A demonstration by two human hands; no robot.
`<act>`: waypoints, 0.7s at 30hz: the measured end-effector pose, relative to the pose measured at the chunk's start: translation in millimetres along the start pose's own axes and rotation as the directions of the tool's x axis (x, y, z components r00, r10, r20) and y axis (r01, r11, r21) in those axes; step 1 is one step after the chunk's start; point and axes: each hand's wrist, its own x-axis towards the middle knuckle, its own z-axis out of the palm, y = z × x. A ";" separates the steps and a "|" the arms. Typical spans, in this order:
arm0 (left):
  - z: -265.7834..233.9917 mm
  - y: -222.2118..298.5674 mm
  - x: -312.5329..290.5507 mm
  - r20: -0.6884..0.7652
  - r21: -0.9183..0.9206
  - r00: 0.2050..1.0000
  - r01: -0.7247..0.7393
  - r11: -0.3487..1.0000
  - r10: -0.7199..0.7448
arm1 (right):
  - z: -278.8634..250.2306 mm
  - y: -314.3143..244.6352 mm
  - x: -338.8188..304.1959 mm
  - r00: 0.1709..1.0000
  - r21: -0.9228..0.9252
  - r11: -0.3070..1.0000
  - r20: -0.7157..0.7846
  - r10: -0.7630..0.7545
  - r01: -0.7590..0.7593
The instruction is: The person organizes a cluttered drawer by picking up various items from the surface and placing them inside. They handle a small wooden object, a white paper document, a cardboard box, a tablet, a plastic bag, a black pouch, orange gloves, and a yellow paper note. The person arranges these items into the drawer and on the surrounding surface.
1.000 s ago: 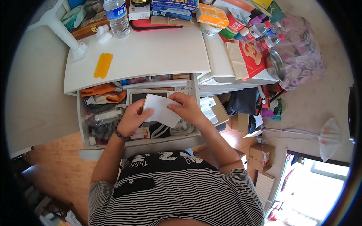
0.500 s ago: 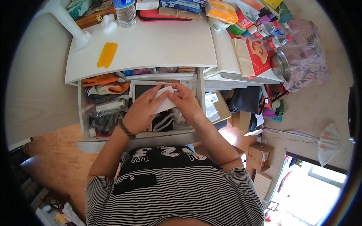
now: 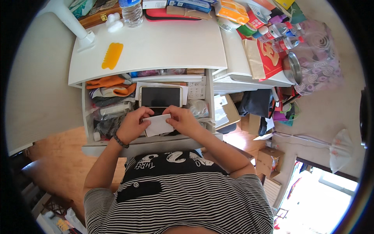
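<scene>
Over the pulled-out drawer (image 3: 117,150), a flat white rectangular piece (image 3: 157,125), like a card or folded paper, lies between my hands. My left hand (image 3: 133,124) pinches its left side with the thumb on top. My right hand (image 3: 184,120) grips the opposite side the same way. Just beyond my fingers a white-framed smartphone (image 3: 160,96) with a dark screen rests on white sheets inside the drawer. Clear plastic wrapping (image 3: 198,108) sits beside my right hand. Orange and grey cloth items (image 3: 105,82) fill the drawer's far left corner.
A white desktop (image 3: 167,48) extends behind the drawer, with a yellow scalloped comb-like piece (image 3: 112,55) and a water bottle (image 3: 132,15). To the right are plastic bottles (image 3: 287,44), a red paper bag (image 3: 269,60) and a metal bowl (image 3: 293,68). An open carton (image 3: 226,111) stands beside the drawer.
Both hands have come nearer to me and lower, bringing the white piece from a tilted position to nearly level. The smartphone, partly covered before, now shows fully.
</scene>
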 end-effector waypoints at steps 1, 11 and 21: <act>5.1 0.6 1.6 -0.017 0.027 1.000 -0.022 0.999 0.022 | -3.8 0.6 -1.4 1.000 0.002 1.000 0.020 -0.012 0.012; 42.3 21.3 21.3 0.031 0.079 0.983 -0.185 0.980 0.183 | -116.6 8.9 0.3 0.772 -0.559 0.800 -0.402 -0.492 0.219; 66.9 36.3 39.6 0.198 0.245 0.942 -0.315 0.917 0.271 | -94.2 68.4 51.5 0.913 -0.764 0.597 -0.023 -0.407 0.247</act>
